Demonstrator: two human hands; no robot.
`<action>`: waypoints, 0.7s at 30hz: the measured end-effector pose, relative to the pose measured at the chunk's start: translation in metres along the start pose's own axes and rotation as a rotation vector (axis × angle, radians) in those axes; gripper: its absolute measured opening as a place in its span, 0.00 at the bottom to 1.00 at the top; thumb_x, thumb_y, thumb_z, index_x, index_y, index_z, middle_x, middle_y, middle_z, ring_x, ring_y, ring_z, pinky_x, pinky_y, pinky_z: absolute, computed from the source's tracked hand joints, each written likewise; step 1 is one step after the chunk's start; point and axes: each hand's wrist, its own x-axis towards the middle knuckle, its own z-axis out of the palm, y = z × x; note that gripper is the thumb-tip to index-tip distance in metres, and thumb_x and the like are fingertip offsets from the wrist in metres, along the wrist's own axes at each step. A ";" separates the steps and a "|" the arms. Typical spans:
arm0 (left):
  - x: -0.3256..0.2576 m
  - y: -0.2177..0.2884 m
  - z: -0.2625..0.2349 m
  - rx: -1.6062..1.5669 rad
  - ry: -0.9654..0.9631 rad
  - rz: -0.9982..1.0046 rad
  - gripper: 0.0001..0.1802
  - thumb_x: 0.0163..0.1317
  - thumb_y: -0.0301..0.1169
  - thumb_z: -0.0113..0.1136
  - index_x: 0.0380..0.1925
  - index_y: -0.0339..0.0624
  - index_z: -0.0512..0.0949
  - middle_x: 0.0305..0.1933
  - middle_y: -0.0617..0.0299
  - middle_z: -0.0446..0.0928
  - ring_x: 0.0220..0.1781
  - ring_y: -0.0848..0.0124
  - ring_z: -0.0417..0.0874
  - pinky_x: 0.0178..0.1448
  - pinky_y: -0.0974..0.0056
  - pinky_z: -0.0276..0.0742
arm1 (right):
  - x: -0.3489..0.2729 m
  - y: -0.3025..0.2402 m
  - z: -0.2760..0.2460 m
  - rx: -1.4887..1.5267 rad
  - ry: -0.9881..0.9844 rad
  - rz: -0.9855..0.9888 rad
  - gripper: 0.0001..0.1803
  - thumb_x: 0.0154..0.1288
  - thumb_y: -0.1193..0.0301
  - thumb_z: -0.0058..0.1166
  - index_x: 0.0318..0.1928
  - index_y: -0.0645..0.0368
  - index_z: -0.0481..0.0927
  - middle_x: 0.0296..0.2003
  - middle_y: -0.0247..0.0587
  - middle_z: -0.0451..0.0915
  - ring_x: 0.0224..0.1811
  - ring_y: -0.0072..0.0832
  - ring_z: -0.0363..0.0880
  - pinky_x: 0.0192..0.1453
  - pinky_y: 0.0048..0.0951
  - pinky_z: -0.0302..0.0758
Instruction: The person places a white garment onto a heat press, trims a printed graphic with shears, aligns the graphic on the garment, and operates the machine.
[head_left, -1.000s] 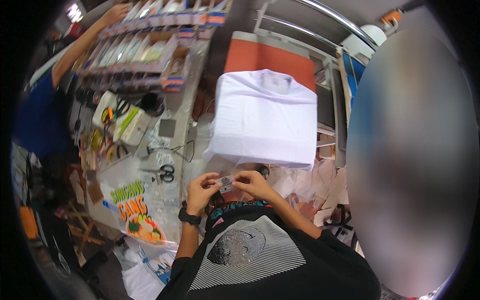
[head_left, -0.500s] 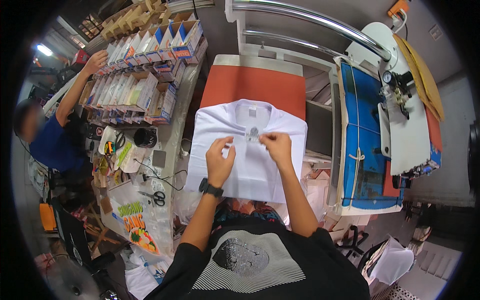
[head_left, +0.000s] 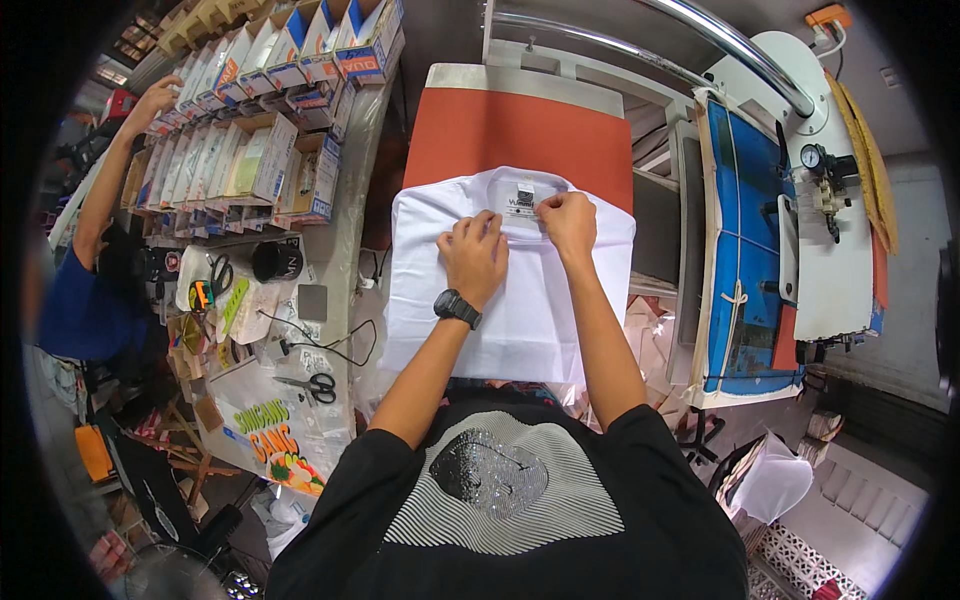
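Note:
A white T-shirt (head_left: pixel 500 320) lies spread over the orange-red pad (head_left: pixel 520 125), its collar at the far side. Inside the neck opening sits a small clear film (head_left: pixel 520 211) with dark print. My right hand (head_left: pixel 570 224) pinches the film's right edge between thumb and finger. Just below the collar and left of the middle, my left hand (head_left: pixel 476 262) rests on the shirt, fingers stretched out and holding nothing. A black watch (head_left: pixel 457 308) is on my left wrist.
To the right stands a press with a blue-covered board (head_left: pixel 740 250) and a pressure gauge (head_left: pixel 811 156). On the left bench are boxes (head_left: pixel 262 160), scissors (head_left: pixel 318 388) and a cable (head_left: pixel 340 352). Another person's hand (head_left: pixel 160 98) reaches to the boxes.
The film has moved from the shirt's chest up into the neck opening, carried by my right hand. My left hand has come down onto the fabric. My view has shifted slightly.

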 end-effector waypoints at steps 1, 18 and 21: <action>-0.003 0.001 0.001 0.009 0.010 0.009 0.18 0.59 0.33 0.60 0.51 0.46 0.80 0.56 0.67 0.76 0.57 0.66 0.72 0.59 0.51 0.58 | -0.003 -0.001 -0.002 -0.014 -0.007 -0.002 0.08 0.50 0.67 0.65 0.29 0.58 0.88 0.28 0.49 0.86 0.34 0.45 0.86 0.40 0.40 0.80; -0.005 0.000 -0.003 0.027 -0.009 0.050 0.22 0.59 0.34 0.58 0.56 0.50 0.78 0.58 0.64 0.74 0.59 0.61 0.70 0.60 0.48 0.58 | -0.065 0.047 0.014 -0.223 0.295 -0.570 0.18 0.64 0.61 0.57 0.54 0.47 0.83 0.40 0.36 0.73 0.47 0.33 0.70 0.58 0.43 0.59; -0.006 -0.001 -0.001 0.042 -0.007 0.052 0.22 0.59 0.34 0.58 0.55 0.50 0.78 0.59 0.63 0.74 0.59 0.60 0.71 0.60 0.47 0.59 | -0.067 0.046 0.013 -0.205 0.287 -0.574 0.18 0.64 0.61 0.57 0.54 0.46 0.84 0.40 0.37 0.73 0.47 0.33 0.69 0.59 0.43 0.59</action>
